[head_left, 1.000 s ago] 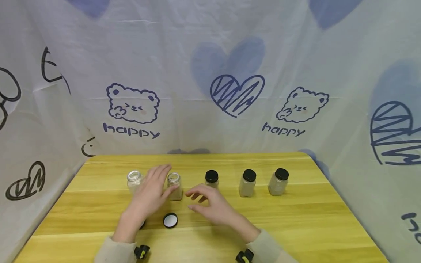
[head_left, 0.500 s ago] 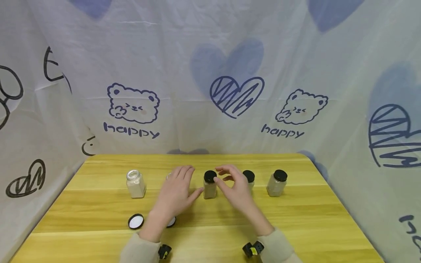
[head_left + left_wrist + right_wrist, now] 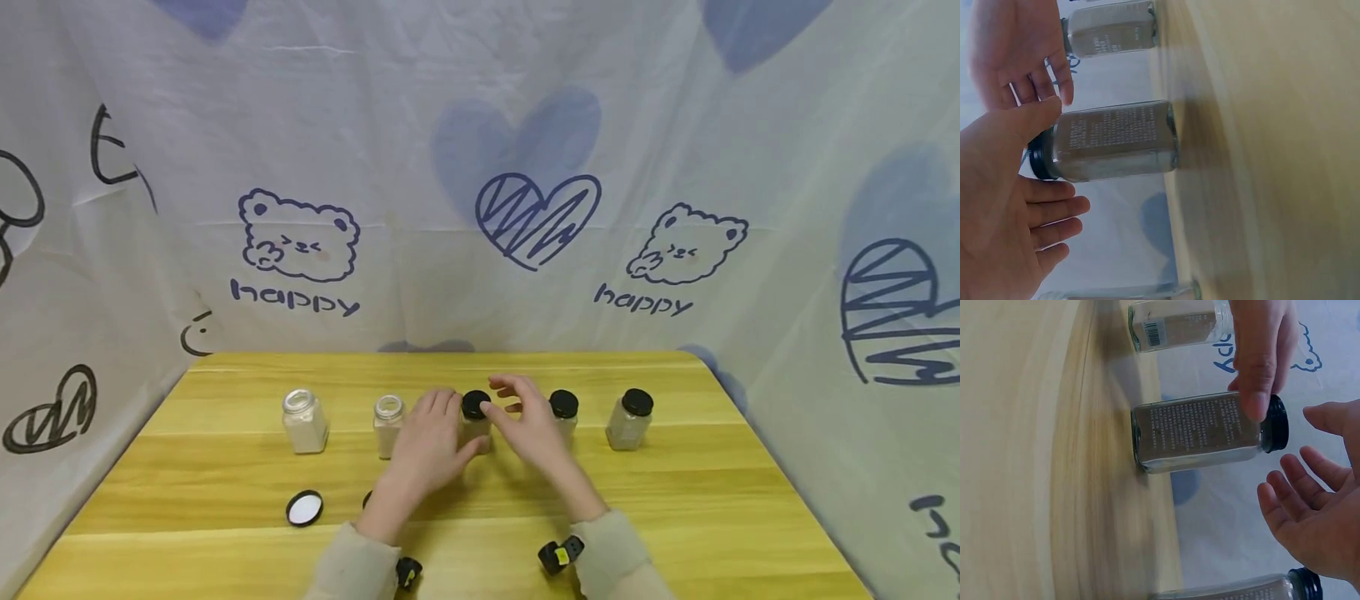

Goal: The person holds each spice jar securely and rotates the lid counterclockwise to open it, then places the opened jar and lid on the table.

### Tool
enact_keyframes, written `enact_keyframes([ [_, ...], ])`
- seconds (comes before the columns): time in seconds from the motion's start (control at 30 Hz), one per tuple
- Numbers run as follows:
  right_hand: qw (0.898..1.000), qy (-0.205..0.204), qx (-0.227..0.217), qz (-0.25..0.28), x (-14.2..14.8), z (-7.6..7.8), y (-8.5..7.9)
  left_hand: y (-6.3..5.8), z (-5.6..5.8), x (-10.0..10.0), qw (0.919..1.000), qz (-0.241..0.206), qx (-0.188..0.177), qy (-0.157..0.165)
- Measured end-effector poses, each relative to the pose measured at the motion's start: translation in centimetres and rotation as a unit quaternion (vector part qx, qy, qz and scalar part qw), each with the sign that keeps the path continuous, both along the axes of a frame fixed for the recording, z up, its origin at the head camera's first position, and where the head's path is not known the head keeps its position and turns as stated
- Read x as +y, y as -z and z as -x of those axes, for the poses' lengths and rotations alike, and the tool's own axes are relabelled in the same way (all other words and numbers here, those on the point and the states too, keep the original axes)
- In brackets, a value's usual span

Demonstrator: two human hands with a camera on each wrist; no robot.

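Between the two hands stands a square clear jar (image 3: 1113, 140) with a black lid (image 3: 476, 403) and printed text on its side. My left hand (image 3: 427, 442) is around its left side, fingers extended; in the right wrist view the left thumb (image 3: 1255, 403) overlaps the jar just below the lid. Right of the lid, my right hand (image 3: 528, 425) has its fingers loosely bent, and a gap shows between them and the lid in the right wrist view. Two uncapped jars, one far left (image 3: 305, 427) and one beside my left hand (image 3: 387, 433), stand upright.
Two more black-lidded jars stand to the right, one partly behind my right hand (image 3: 564, 407) and one farther out (image 3: 630, 421). An upturned black lid (image 3: 304, 508) lies at front left; another lid (image 3: 367, 500) is mostly hidden by my left forearm. A printed cloth (image 3: 420, 267) hangs behind the table.
Both hands have moved right, from the second uncapped jar to the middle lidded jar. The left hand has come in close at its side over the last half second.
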State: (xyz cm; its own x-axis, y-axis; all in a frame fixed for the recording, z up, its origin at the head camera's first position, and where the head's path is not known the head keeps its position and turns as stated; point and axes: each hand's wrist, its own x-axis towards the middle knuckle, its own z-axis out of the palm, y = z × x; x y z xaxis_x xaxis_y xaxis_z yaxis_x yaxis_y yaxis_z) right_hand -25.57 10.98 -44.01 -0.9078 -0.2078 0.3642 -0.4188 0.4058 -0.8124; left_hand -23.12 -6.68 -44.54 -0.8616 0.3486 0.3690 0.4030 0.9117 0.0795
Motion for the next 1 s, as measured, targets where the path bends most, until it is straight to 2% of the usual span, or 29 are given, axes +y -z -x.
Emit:
enact_keyframes([
  [0.2, 1.000, -0.013, -0.022, -0.014, -0.5, 0.7, 0.4, 0.7, 0.8, 0.1, 1.0000, -0.001, -0.001, -0.003],
  [0.37, 0.998, -0.035, -0.035, -0.039, -0.6, 0.9, 0.5, 1.0, 1.0, 0.0, 0.9999, 0.011, -0.001, -0.001],
  [0.5, 0.998, -0.042, -0.037, -0.039, -0.5, 0.9, 0.6, 1.1, 1.0, 0.0, 0.9998, 0.019, -0.001, 0.002],
  [0.73, 0.997, -0.042, -0.044, -0.051, -0.4, 0.8, 0.7, 1.3, 0.7, -0.1, 0.9997, 0.023, 0.006, 0.008],
  [1.0, 0.997, -0.025, -0.033, -0.059, -0.6, 1.1, 1.0, 1.6, 1.2, -0.3, 0.9986, 0.033, 0.035, 0.023],
])
